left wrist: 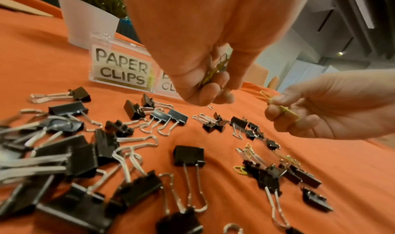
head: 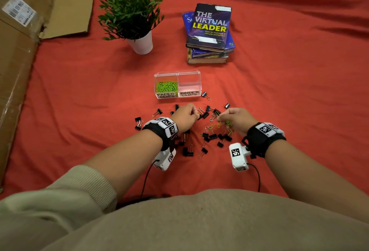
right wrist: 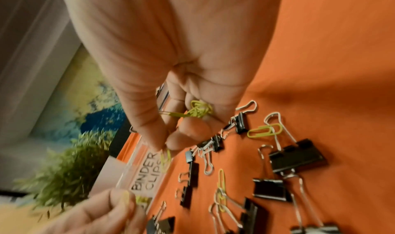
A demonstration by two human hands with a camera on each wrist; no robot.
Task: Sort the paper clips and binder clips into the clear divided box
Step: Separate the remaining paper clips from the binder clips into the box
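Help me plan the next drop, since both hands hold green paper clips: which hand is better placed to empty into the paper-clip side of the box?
Probably the left hand. It sits nearer the PAPER CLIPS compartment, the box's left half; the right hand would have to cross over the BINDER CLIPS compartment.

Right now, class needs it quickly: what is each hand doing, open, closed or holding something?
Left hand: closed, gripping green paper clips.
Right hand: closed, pinching green paper clips.
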